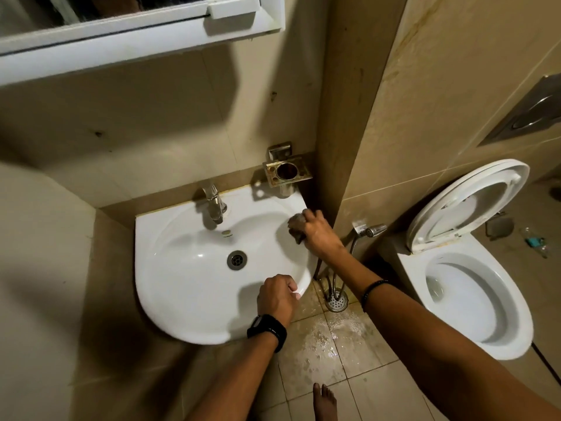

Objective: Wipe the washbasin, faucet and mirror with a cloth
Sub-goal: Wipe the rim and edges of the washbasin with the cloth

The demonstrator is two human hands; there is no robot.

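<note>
A white washbasin (182, 287) hangs on the tiled wall, with a round metal drain (236, 260) in its bowl. The chrome faucet (214, 203) stands at its back rim. My right hand (318, 233) presses a bunched dark brown cloth (297, 226) onto the basin's right rim. My left hand (277, 297) grips the front right edge of the basin, fingers curled over the rim. The mirror (100, 7) sits in a white cabinet frame at the top left.
A metal tumbler holder (287, 171) is fixed to the wall above the basin's right corner. A toilet (473, 299) with its lid up stands at the right. A hand spray (372, 230) hangs on the wall between them. The floor near the floor drain (336, 302) is wet.
</note>
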